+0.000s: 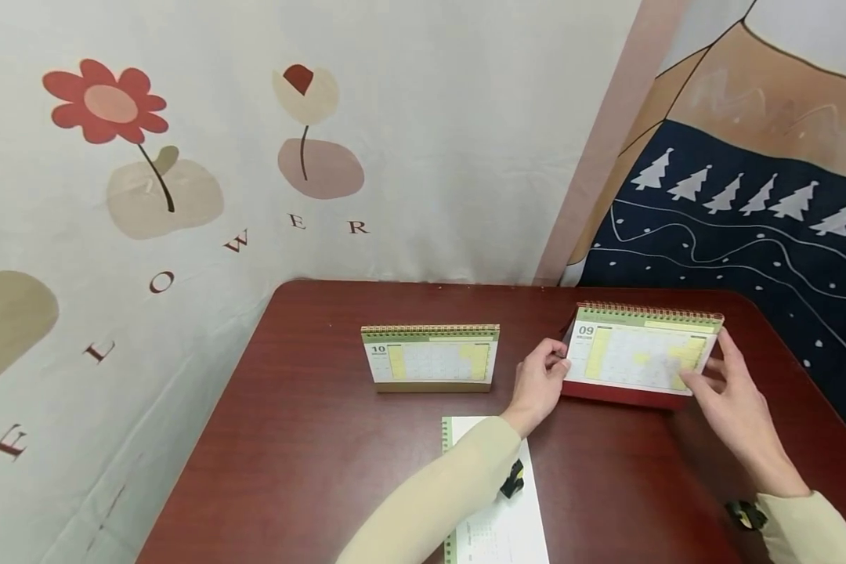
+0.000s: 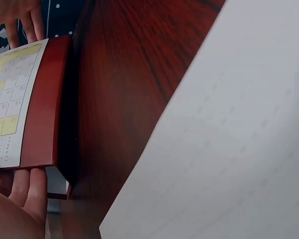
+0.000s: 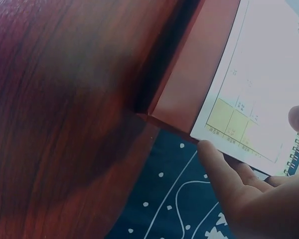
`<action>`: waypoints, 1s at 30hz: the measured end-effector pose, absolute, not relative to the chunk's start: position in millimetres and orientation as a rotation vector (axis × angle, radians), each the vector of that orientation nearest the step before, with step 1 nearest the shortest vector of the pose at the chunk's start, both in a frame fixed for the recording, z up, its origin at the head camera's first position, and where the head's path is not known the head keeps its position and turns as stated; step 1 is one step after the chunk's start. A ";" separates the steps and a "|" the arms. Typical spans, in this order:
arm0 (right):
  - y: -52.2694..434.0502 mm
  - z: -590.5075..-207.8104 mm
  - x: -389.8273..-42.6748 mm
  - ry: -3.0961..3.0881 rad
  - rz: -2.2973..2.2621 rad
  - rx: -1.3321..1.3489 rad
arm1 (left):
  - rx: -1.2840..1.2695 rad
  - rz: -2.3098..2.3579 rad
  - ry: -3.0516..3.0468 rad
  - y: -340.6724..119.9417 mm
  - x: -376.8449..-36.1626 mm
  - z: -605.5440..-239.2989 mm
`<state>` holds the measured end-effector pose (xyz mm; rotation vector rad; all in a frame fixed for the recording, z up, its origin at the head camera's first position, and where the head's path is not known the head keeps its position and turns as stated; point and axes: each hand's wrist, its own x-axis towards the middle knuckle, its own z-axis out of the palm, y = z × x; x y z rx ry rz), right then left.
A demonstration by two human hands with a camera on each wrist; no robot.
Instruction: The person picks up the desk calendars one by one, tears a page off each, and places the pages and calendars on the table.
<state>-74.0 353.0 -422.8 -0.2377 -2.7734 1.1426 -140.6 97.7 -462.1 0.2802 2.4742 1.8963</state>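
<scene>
A red-based desk calendar (image 1: 634, 356) showing page 09 stands tilted back at the right of the table. At its left edge my left hand (image 1: 538, 384) grips it, thumb at the front and fingers behind, as the left wrist view shows on the red base (image 2: 42, 109). My right hand (image 1: 740, 411) holds the opposite edge, its thumb over the front of the page (image 3: 249, 89) and the other fingers along the side and back. Left of both hands, a second desk calendar (image 1: 437, 362) with a tan base shows page 10.
A white spiral-bound pad (image 1: 525, 513) lies flat near the front, partly under my left sleeve (image 1: 437, 493). The dark red table (image 1: 275, 439) meets a flower-printed cloth (image 1: 430, 157) at the back. A navy cloth with white trees (image 1: 733, 227) hangs at the right.
</scene>
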 end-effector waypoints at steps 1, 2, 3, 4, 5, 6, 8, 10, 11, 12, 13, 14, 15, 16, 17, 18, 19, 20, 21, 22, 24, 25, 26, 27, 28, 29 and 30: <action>353.7 -422.5 -72.7 -2.779 1.137 -0.241 | 0.283 1.905 2.461 97.7 -139.3 -462.3; 354.2 -422.0 -71.4 -2.786 1.132 -0.241 | 0.288 1.914 2.449 97.6 -138.1 -462.3; 354.6 -421.3 -70.3 -2.790 1.123 -0.238 | 0.294 1.923 2.438 97.3 -137.1 -462.0; 354.7 -420.4 -69.5 -2.793 1.115 -0.234 | 0.308 1.930 2.431 96.8 -136.3 -461.7; 355.0 -419.6 -68.8 -2.796 1.105 -0.229 | 0.314 1.932 2.423 96.2 -136.0 -461.2; 355.2 -418.9 -68.1 -2.798 1.096 -0.222 | 0.321 1.933 2.418 95.6 -135.6 -460.6; 355.2 -417.6 -67.2 -2.799 1.074 -0.209 | 0.345 1.935 2.410 93.9 -135.2 -459.2; 355.2 -416.8 -66.9 -2.796 1.055 -0.191 | 0.363 1.926 2.414 91.8 -135.0 -457.9; 355.1 -416.6 -67.0 -2.798 1.046 -0.185 | 0.366 1.920 2.412 90.5 -134.7 -457.0; 354.9 -416.3 -67.0 -2.801 1.037 -0.182 | 0.377 1.912 2.412 89.1 -134.3 -456.4; 354.8 -416.0 -66.9 -2.806 1.027 -0.179 | 0.385 1.904 2.409 87.6 -133.9 -455.7; 354.6 -415.6 -66.7 -2.808 1.022 -0.175 | 0.397 1.893 2.413 86.0 -133.7 -455.1; 354.7 -415.2 -66.2 -2.808 1.017 -0.178 | 0.402 1.884 2.409 84.2 -133.3 -454.4; 354.4 -414.4 -65.3 -2.808 0.998 -0.187 | 0.407 1.884 2.396 82.5 -132.8 -453.4; 354.1 -413.7 -64.0 -2.799 0.980 -0.188 | 0.412 1.886 2.379 80.9 -132.3 -452.6; 353.1 -412.7 -62.6 -2.786 0.957 -0.190 | 0.419 1.891 2.363 79.4 -132.2 -451.7; 351.7 -411.7 -61.4 -2.768 0.925 -0.189 | 0.424 1.896 2.349 77.9 -132.1 -450.8; 349.9 -410.8 -60.0 -2.747 0.893 -0.183 | 0.427 1.906 2.333 76.5 -131.9 -449.6; 347.7 -409.8 -59.0 -2.720 0.857 -0.170 | 0.425 1.917 2.311 75.3 -131.8 -448.6; 344.7 -409.1 -58.4 -2.690 0.815 -0.142 | 0.429 1.925 2.301 74.3 -131.9 -447.6; 337.4 -408.5 -58.2 -2.634 0.753 -0.069 | 0.438 1.931 2.304 72.9 -132.0 -446.8; 333.6 -408.8 -58.4 -2.609 0.725 -0.027 | 0.435 1.931 2.305 72.4 -131.8 -446.4; 329.9 -409.2 -58.6 -2.584 0.702 0.018 | 0.435 1.930 2.305 72.1 -131.5 -446.1; 326.1 -409.7 -58.9 -2.562 0.677 0.059 | 0.438 1.928 2.305 71.9 -131.3 -445.9; 321.9 -410.1 -59.5 -2.546 0.654 0.100 | 0.437 1.926 2.304 71.2 -131.0 -445.4; 318.3 -410.5 -60.2 -2.531 0.631 0.141 | 0.436 1.926 2.299 70.5 -130.6 -444.7; 315.1 -411.1 -61.0 -2.518 0.606 0.183 | 0.431 1.927 2.287 69.9 -130.1 -443.9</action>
